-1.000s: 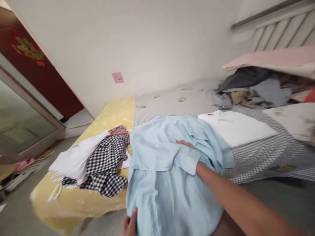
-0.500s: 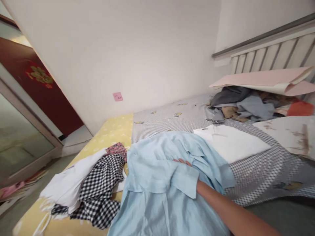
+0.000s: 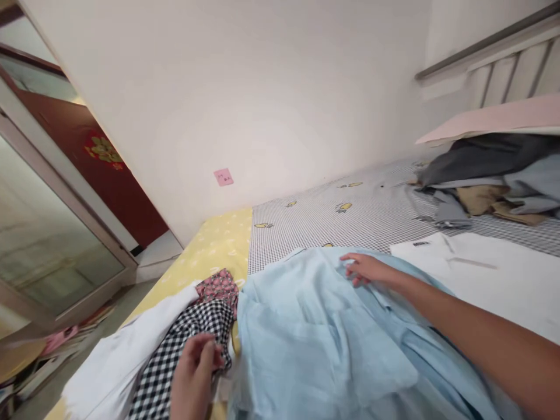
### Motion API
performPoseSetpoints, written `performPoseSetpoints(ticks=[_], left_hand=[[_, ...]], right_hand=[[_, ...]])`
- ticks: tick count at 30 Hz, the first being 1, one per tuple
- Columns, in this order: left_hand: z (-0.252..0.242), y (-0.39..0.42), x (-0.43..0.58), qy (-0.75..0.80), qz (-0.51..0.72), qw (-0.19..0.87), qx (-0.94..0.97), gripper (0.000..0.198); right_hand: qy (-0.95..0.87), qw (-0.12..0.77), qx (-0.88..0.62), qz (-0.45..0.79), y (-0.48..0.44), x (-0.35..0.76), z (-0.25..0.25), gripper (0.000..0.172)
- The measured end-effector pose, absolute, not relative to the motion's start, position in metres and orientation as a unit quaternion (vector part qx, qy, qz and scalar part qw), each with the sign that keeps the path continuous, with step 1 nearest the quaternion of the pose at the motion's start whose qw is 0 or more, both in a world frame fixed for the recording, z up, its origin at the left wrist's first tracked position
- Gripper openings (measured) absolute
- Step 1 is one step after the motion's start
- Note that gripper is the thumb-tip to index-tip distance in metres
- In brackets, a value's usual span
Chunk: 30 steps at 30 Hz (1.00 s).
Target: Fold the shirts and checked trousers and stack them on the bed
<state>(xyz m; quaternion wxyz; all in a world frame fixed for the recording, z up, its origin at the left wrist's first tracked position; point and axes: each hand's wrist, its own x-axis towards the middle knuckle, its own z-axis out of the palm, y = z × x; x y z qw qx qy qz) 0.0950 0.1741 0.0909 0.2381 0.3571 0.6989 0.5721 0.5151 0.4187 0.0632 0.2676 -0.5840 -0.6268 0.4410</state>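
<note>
The left hand (image 3: 196,373), out of view half a second ago, is now raised left of the light-blue cloth shirt (image 3: 297,350), fingers loosely curled with nothing visible between them. It hides part of a black-and-white checked garment (image 3: 155,373), which lies beside a crumpled white garment (image 3: 109,353). The shirt lies rumpled across the near side of the bed. The right hand (image 3: 365,269), previously tucked beneath a shirt fold, now shows on the shirt's far part, fingers bent; whether they pinch cloth, I cannot tell. Its forearm crosses the shirt. Beyond lie a flat white garment (image 3: 503,280) and grey-and-brown clothes (image 3: 485,169).
</note>
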Motion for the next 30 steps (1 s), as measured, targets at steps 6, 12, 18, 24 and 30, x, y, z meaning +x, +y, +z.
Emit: performPoseSetpoints(ticks=[6, 12, 18, 24, 30], left_hand=[[0.070, 0.273, 0.119, 0.743, 0.455, 0.466, 0.157, 0.018], [0.030, 0.289, 0.102, 0.778, 0.453, 0.409, 0.150, 0.041], [0.006, 0.277, 0.099, 0.788, 0.422, 0.339, 0.296, 0.056], [0.033, 0.292, 0.112, 0.782, 0.444, 0.193, 0.394, 0.041], [0.058, 0.338, 0.101, 0.823, 0.386, 0.159, 0.386, 0.032]], right_hand=[[-0.565, 0.295, -0.635, 0.438, 0.469, 0.483, 0.052, 0.052], [-0.597, 0.281, -0.595, 0.460, 0.516, 0.420, 0.044, 0.056], [-0.587, 0.255, -0.590, 0.493, 0.534, 0.369, 0.025, 0.082], [-0.583, 0.330, -0.567, 0.480, 0.543, 0.385, 0.040, 0.036], [-0.586, 0.340, -0.553, 0.486, 0.546, 0.400, 0.069, 0.029]])
